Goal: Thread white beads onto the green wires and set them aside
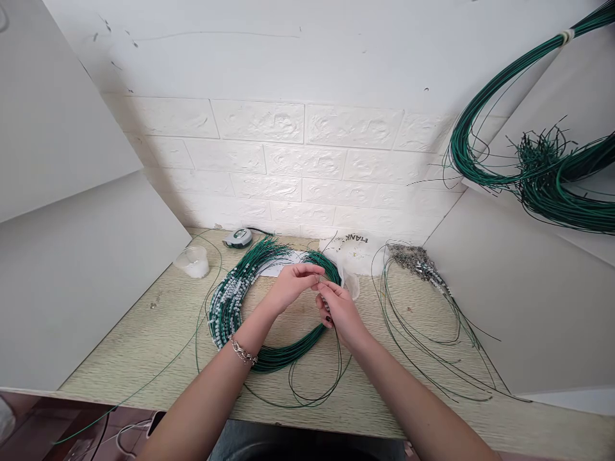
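Over the table, my left hand (pixel 292 285) and my right hand (pixel 340 308) meet at the fingertips, both pinching. A thin dark green cord (pixel 339 349) hangs in a loop below my right hand, whose fingers close on it. Small beads seem to show by those fingers. What my left fingertips pinch is too small to make out. Behind and under my hands lies a big coil of green cords (pixel 293 360), with many small white beads (pixel 227 306) along its left side. A bracelet (pixel 243 352) circles my left wrist.
A tape measure (pixel 239 238) and a plastic cup of white stuff (pixel 195 262) stand back left. A white bag (pixel 353 253) lies behind my hands. At right is a beaded bundle of cords (pixel 418 264); more green cords (pixel 480 121) hang above. White panels flank the table (pixel 158 349).
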Available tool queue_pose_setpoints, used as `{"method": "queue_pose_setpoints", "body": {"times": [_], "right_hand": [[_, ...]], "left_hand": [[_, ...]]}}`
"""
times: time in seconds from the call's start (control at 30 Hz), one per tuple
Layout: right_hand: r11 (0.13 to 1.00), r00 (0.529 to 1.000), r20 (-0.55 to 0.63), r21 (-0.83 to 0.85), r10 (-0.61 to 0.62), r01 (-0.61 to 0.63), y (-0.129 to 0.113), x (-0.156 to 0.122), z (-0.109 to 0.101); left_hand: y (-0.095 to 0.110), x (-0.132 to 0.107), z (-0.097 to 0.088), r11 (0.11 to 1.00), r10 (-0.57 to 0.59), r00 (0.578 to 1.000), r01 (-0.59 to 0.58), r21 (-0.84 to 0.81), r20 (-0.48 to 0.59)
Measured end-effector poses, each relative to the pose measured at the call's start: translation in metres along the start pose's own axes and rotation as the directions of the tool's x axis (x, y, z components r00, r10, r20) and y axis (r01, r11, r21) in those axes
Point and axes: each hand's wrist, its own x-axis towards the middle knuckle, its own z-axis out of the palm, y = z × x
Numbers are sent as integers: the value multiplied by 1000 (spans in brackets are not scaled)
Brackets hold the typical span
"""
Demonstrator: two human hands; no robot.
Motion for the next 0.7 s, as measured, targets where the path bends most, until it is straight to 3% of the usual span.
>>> {"method": "queue_pose_setpoints", "body": {"times": [0.17, 0.23, 0.47, 0.6, 0.7], "right_hand": [[999, 999, -7, 10, 38, -38, -1, 1, 0], [998, 998, -9, -7, 56, -56, 0, 2, 0], [999, 1000, -4, -46, 21, -21, -1, 5, -3], [988, 999, 8, -153, -33, 34, 0, 6, -3], [956, 989, 63, -256, -132, 144, 5, 4, 0]], "left_hand": [[-3, 2, -2, 999, 37, 990, -37, -2, 134], [-5, 2, -3, 999, 40, 990, -44, 24, 137], [0, 11, -7, 999, 18, 999, -19, 31, 27], [17, 36, -20, 1000, 8, 994, -8, 5, -112], [34, 64, -38, 991, -9, 972, -24, -135, -236]]}}
